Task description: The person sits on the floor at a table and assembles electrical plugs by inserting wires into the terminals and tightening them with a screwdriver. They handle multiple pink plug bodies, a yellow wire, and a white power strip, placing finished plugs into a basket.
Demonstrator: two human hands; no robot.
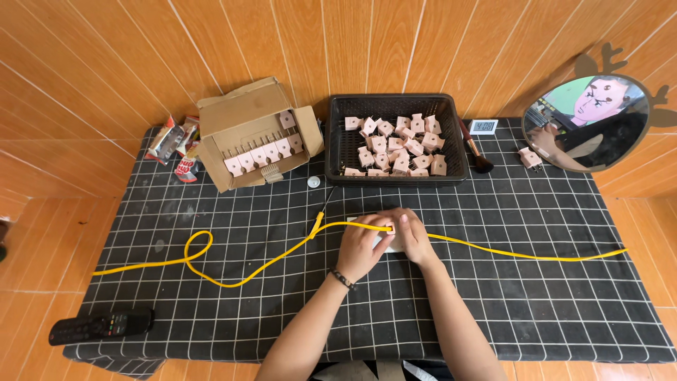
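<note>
Yellow cable (pixel 493 249) runs left to right under both my hands. My left hand (pixel 361 245) and right hand (pixel 411 236) touch, fingers pressed together, pinching it over a pale plug (pixel 392 244).

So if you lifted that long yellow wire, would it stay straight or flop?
The yellow wire would probably flop: it already lies in bends and one loop across the checked cloth. It looks thin, so likely light. Where both hands pinch it, it might hold steadier.
</note>
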